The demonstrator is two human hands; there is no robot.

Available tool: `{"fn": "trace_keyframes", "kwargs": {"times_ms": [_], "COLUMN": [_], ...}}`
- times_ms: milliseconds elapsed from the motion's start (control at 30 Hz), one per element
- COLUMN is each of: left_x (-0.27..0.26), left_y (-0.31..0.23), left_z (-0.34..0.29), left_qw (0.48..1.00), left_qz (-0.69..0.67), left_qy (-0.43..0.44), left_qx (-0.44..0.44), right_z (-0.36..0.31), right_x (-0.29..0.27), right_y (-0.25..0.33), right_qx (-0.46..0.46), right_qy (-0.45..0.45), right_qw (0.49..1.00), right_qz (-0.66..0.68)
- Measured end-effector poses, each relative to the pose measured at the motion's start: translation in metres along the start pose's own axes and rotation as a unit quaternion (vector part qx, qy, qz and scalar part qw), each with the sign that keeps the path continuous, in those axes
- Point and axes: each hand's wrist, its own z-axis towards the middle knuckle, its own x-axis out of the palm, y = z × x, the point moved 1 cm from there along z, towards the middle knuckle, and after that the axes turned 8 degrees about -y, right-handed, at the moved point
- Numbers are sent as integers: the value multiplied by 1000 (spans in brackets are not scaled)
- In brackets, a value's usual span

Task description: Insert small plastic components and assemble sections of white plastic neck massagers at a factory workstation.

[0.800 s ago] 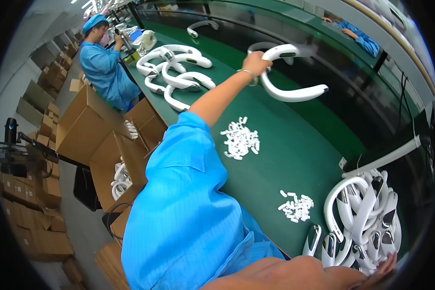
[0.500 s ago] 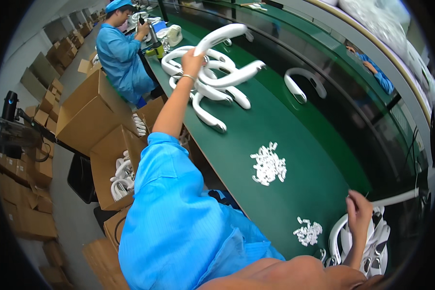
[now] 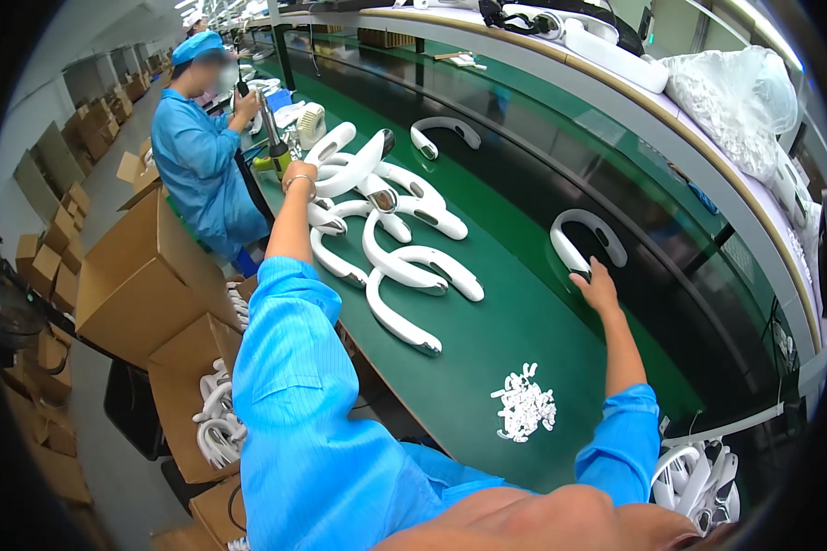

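My left hand [image 3: 300,173] is closed on a white U-shaped neck fan [image 3: 357,168], held over a pile of similar neck fans [image 3: 404,262] on the green bench. Part of the held one is hidden by my fingers and overlaps the others. On the dark belt behind the bench lies another white neck fan [image 3: 565,241]. My right hand [image 3: 599,286] reaches to its near end, thumb and fingers apart; whether the fingertips touch it is hard to tell. Small white parts [image 3: 526,404] form a heap on the bench in front of me.
One more neck fan [image 3: 446,129] lies farther along the belt. More sit at the lower right [image 3: 698,482] and in a cardboard box [image 3: 188,432] on my left. A co-worker [image 3: 193,151] in blue sits at the far left. A shelf [image 3: 616,78] runs above the belt.
My view has shifted. My right hand has moved from the neck fans at the lower right up to the one on the belt. My left hand has lowered its neck fan toward the pile.
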Motion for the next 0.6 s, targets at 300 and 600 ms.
{"fn": "trace_keyframes", "kwargs": {"times_ms": [300, 600], "left_x": [11, -13], "left_y": [-9, -14], "left_z": [20, -17], "left_qw": [981, 968], "left_qz": [163, 51], "left_qy": [72, -78], "left_qx": [82, 233], "right_z": [19, -62], "right_x": [29, -6], "right_y": [-10, 109], "right_qx": [1, -184], "right_qy": [-46, 49], "right_qw": [997, 951], "right_qz": [-55, 244]}}
